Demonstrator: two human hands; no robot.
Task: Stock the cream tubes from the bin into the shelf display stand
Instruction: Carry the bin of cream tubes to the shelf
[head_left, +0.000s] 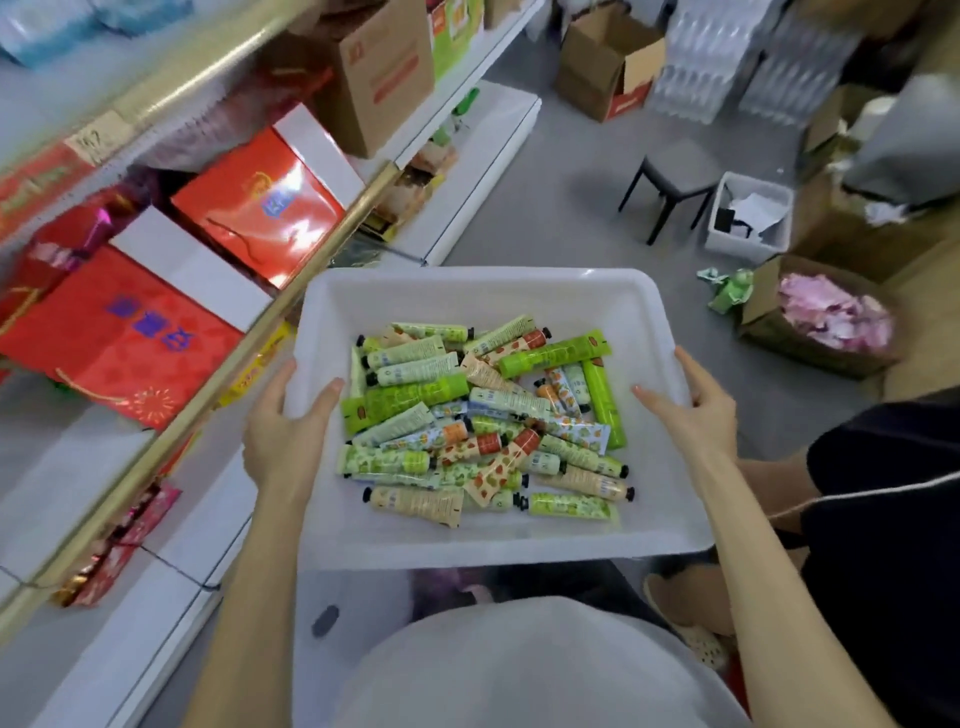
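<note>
A white plastic bin (467, 283) is held in front of the person's body, just beside the gold-edged shelf (332, 249) on the left. The left hand (280, 431) grips the bin's left rim with the thumb hooked inside the wall and the fingers curled round the outside. The right hand (696, 410) grips the right rim the same way, thumb inside. The cream tubes (483, 421) lie in a loose, criss-crossed heap on the bin's floor, towards its middle and near side. They are small squeeze tubes with black caps, in pale green, cream, and white with orange or green fruit prints; their lettering is too small to read. A few longer bright green cartons (553, 353) lie among them. Red gift boxes (124, 343) stand on the shelf. On the grey floor (561, 218) beyond the bin are a dark stool (675, 176) and an open cardboard box (608, 62).
</note>
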